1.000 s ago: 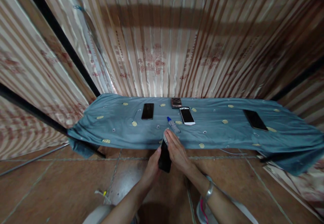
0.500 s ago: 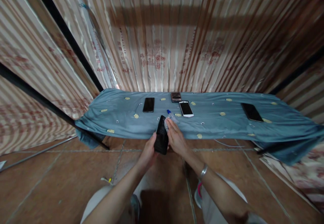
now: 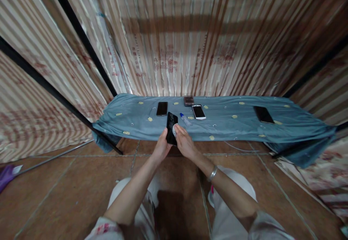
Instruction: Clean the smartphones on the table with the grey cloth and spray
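A black smartphone (image 3: 171,121) is tilted up in front of me, its glossy screen marked with smudges or wet specks. My left hand (image 3: 161,146) grips its lower left side, thumb along the edge. Against the screen's right part, my right hand (image 3: 185,142) presses a small white wipe or pad (image 3: 174,128), mostly hidden under the fingers. Just beyond the right hand lies a clear small bottle (image 3: 186,120) with a blue cap. Farther back are a white-framed phone (image 3: 199,112) and a dark phone (image 3: 162,108), both lying flat.
A blue cloth (image 3: 141,127) with yellow prints covers the low bench. On it are another dark phone (image 3: 263,114) at right and a brown patterned box-like item (image 3: 188,100) at the back. Black poles (image 3: 81,33) slant along the sides; striped curtains (image 3: 168,51) hang behind.
The held phone and both hands have moved slightly up and away from me in the view. The right hand's wipe has slid lower on the screen. The camera view has shifted a little.
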Demonstrator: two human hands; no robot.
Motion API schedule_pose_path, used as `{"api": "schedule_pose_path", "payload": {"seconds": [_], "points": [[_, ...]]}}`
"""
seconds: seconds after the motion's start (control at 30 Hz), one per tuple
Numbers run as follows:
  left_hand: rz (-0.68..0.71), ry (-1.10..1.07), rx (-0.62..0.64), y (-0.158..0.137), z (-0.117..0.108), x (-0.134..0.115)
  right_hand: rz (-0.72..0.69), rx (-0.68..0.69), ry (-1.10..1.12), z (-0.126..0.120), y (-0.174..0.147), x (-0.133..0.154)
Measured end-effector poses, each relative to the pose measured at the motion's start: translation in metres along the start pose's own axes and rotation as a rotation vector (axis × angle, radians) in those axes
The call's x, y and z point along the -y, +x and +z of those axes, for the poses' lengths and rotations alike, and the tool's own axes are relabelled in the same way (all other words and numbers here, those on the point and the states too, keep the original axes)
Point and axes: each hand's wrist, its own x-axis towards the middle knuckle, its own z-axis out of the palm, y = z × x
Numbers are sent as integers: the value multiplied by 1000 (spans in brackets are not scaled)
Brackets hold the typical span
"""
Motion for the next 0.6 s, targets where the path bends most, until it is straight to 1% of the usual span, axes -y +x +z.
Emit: {"api": "schedule_pose_path", "payload": {"seconds": [0.17,0.33,0.47,0.6], "points": [[-43,-11,-20,-5,2,1,-14,8,-3,-6,-25,9],[-59,-56,-28,-19,1,2,-23,12,2,-15,-38,21],[-82,-64,-46,-33,-8,-1,-94,53,14,-22,-46,32],[-104,-27,-71,-42,-17,-4,-171,100,36,-22,-53,42]]}}
